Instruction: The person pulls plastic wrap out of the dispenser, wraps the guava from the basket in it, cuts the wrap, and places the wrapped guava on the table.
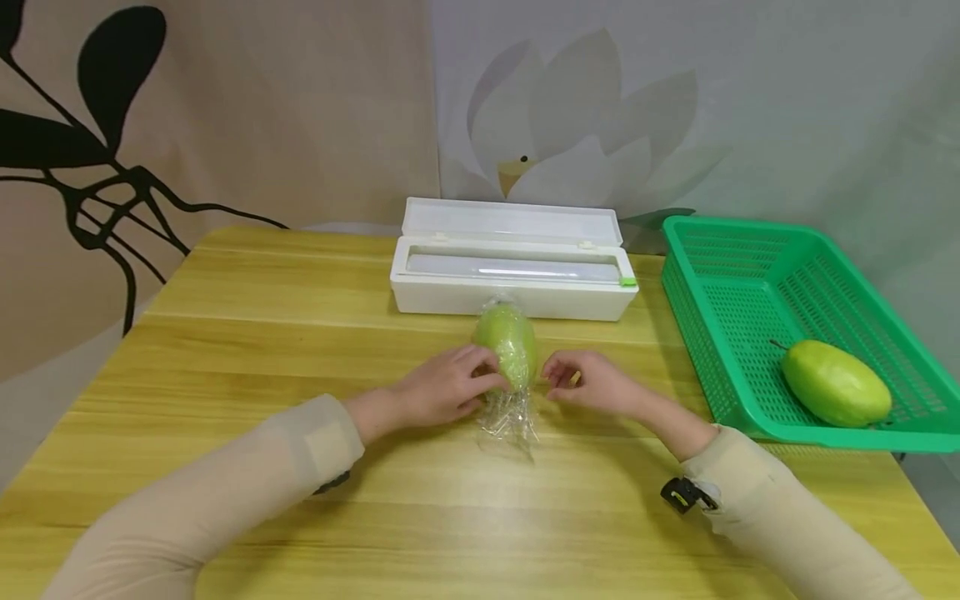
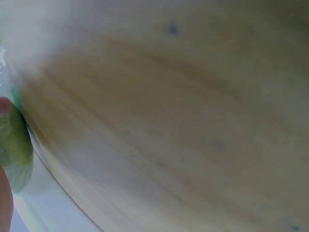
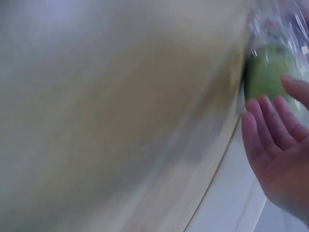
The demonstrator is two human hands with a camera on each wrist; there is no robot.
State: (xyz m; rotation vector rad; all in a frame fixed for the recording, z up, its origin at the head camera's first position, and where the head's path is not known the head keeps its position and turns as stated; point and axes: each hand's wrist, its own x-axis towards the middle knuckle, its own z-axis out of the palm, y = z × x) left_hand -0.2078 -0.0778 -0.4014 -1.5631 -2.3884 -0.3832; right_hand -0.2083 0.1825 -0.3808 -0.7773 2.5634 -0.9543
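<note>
Backdrop: hanging sheet point(image 1: 300, 100) printed with dark leaves and a pale lotus point(image 1: 577, 108).
Surface: wood-grain table point(image 1: 450, 533).
Item, central: green oblong fruit point(image 1: 504, 337), papaya-like, in clear cling film point(image 1: 508, 421); lies just in front of the dispenser, film creased over the skin, a loose, crumpled tail at the near end.
Left hand point(image 1: 450, 385): thumb and fingers bent at the fruit's left side; whether they pinch the film, cannot tell.
Right hand point(image 1: 592, 383): just right of the fruit, grasping nothing, fingers parted from the thumb. Hands apart, fruit between.
Film dispenser point(image 1: 450, 297): white, lid raised, roll point(image 1: 513, 268) inside, green slide cutter point(image 1: 627, 282) at right end.
Green plastic basket point(image 1: 690, 342): far right, holding a second fruit point(image 1: 836, 383), yellow-green, stemmed, bare.
Handling notes, by judgement: steady the fruit with the left hand; gather the tail with the right, smoothing from the middle towards the near end. Draw snugly but gently; thin film may tear or cling to fingers. Fold the tail flat underneath, so the fruit's weight holds it.
</note>
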